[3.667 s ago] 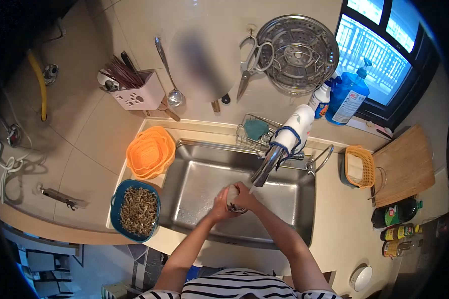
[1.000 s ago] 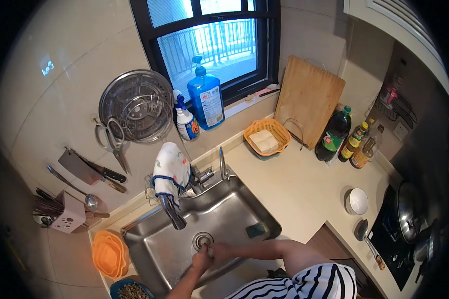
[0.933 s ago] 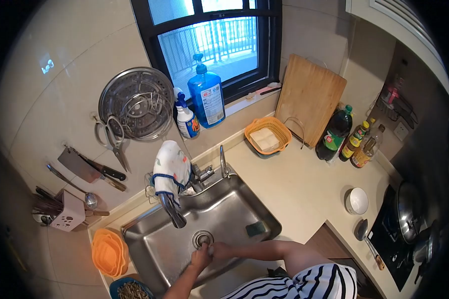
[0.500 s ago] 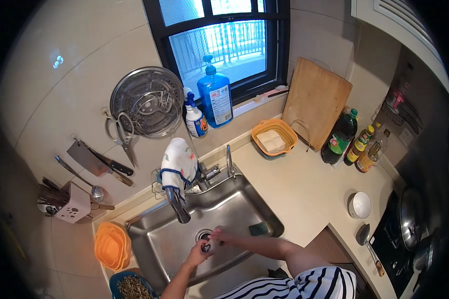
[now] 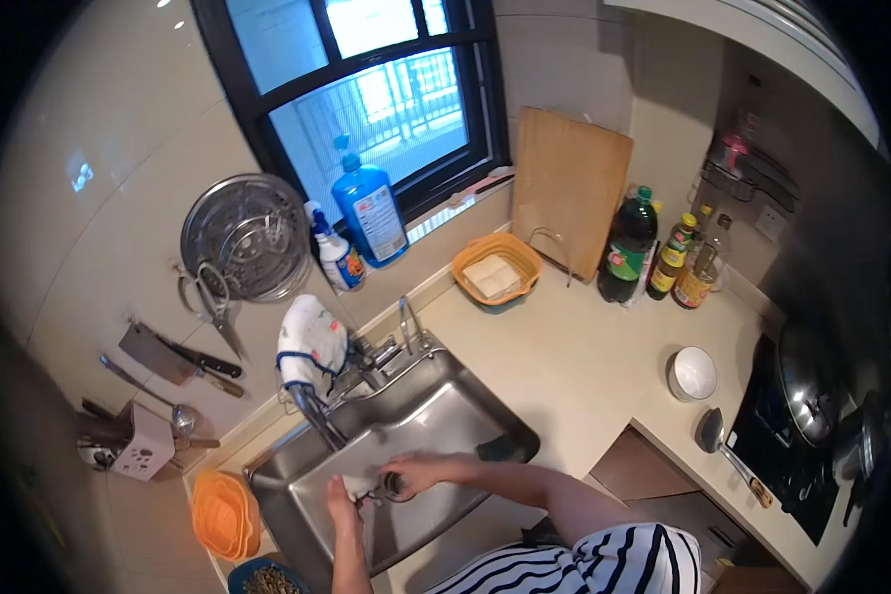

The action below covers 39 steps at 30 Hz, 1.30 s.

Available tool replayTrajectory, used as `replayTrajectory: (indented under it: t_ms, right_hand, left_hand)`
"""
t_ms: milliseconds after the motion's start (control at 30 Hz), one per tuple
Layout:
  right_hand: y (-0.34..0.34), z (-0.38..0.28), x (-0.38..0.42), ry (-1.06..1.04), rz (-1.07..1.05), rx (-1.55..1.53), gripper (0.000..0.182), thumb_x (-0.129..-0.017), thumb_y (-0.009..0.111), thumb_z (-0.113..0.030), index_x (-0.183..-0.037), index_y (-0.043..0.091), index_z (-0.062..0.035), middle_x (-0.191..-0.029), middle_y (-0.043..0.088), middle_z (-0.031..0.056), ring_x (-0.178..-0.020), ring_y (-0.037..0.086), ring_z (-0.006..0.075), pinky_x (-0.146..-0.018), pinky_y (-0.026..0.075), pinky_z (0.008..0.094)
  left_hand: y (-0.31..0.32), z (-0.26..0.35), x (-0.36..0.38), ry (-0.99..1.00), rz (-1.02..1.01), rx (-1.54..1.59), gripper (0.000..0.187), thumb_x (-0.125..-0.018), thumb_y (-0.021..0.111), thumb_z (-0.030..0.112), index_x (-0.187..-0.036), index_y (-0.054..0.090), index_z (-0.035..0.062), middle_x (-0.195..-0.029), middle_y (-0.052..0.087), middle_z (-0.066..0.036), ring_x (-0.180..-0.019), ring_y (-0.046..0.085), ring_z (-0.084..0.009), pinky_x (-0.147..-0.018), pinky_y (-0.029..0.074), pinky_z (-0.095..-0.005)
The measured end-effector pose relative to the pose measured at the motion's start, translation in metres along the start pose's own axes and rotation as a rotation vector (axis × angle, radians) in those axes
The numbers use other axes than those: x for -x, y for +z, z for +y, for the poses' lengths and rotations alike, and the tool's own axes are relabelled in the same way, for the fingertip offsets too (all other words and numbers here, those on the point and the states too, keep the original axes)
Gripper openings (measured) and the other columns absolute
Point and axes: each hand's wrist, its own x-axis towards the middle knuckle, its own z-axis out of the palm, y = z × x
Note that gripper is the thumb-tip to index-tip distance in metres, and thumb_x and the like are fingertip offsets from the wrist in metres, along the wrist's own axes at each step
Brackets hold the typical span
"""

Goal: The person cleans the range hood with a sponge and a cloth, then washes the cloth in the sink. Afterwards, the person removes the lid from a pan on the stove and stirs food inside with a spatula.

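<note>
Both hands are low over the stainless steel sink [image 5: 287,495], close together. My right hand [image 5: 416,475] comes from the right with its fingers curled around a small round thing with a dark middle [image 5: 394,485]; its kind is not clear. Just left of it, my left hand [image 5: 344,503] is closed at a small whitish thing [image 5: 362,487], too small to name. The drain is not clearly visible near the hands. The faucet [image 5: 319,418], partly covered by a white cloth [image 5: 312,342], stands behind them. A dark green scouring pad [image 5: 503,448] lies at the sink's right side.
Orange baskets [image 5: 226,515] and a blue container of dried pieces [image 5: 267,579] stand left of the sink. On the right counter are a yellow basket with pale blocks [image 5: 495,269], a cutting board [image 5: 569,193], bottles [image 5: 629,247], a white bowl [image 5: 693,373] and a ladle [image 5: 723,445].
The view has shifted. My hands, earlier together around a small clear-looking thing, have moved slightly apart; the round dark-centred thing is now at my right hand, the whitish thing at my left.
</note>
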Motion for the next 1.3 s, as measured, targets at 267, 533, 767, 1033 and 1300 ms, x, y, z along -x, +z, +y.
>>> replayTrajectory:
  t_ms: [267,533,767,1033,1300]
  right_hand:
    - [-0.02,-0.081,-0.009,0.281,0.197,-0.933,0.043,-0.082,0.05,-0.038,-0.108,0.05,-0.0035,-0.1,0.053,0.0057,-0.088,0.049,0.0123,-0.075,0.042,0.0283]
    - [-0.009,-0.037,0.023,-0.007,0.343,-1.307,0.039,-0.089,0.035,-0.031,-0.114,0.043,-0.0012,-0.11,0.052,0.0114,-0.1,0.051,0.0199,-0.086,0.04,0.034]
    - [-0.026,-0.021,0.042,0.303,0.449,-1.393,0.026,-0.081,0.047,-0.023,-0.09,0.054,0.0006,-0.083,0.057,0.0071,-0.077,0.057,0.0177,-0.069,0.045,0.0287]
    - [-0.044,-0.076,0.052,0.53,0.279,-1.323,0.018,-0.079,0.053,-0.019,-0.096,0.054,-0.0129,-0.087,0.056,-0.0025,-0.076,0.051,0.0121,-0.059,0.041,0.0227]
    - [-0.02,-0.044,0.055,0.349,0.549,-0.499,0.017,-0.072,0.048,-0.006,-0.088,0.053,-0.0049,-0.072,0.054,0.0046,-0.065,0.05,0.0139,-0.056,0.041,0.0274]
  left_hand:
    - [0.003,0.021,0.024,0.012,-0.306,0.237,0.039,-0.081,0.054,0.032,-0.111,0.043,0.0104,-0.098,0.047,-0.001,-0.082,0.05,-0.0143,-0.071,0.042,-0.0265]
    - [0.022,0.029,0.036,0.384,-0.23,-0.455,0.019,-0.076,0.062,0.015,-0.087,0.052,0.0051,-0.074,0.051,0.001,-0.068,0.048,-0.0079,-0.062,0.04,-0.0206]
    - [0.03,0.012,0.031,0.058,-0.383,0.23,0.014,-0.088,0.042,0.021,-0.084,0.046,0.0076,-0.061,0.041,0.001,-0.053,0.042,-0.0093,-0.054,0.04,-0.0249]
    - [0.037,0.022,0.055,-0.05,-0.486,0.089,0.018,-0.088,0.041,0.026,-0.084,0.042,0.009,-0.063,0.048,0.0,-0.054,0.048,-0.01,-0.052,0.042,-0.0234]
    - [-0.025,0.016,0.052,0.176,-0.313,0.243,0.011,-0.083,0.053,0.016,-0.083,0.046,0.0065,-0.074,0.055,-0.006,-0.065,0.056,-0.0138,-0.062,0.047,-0.0235]
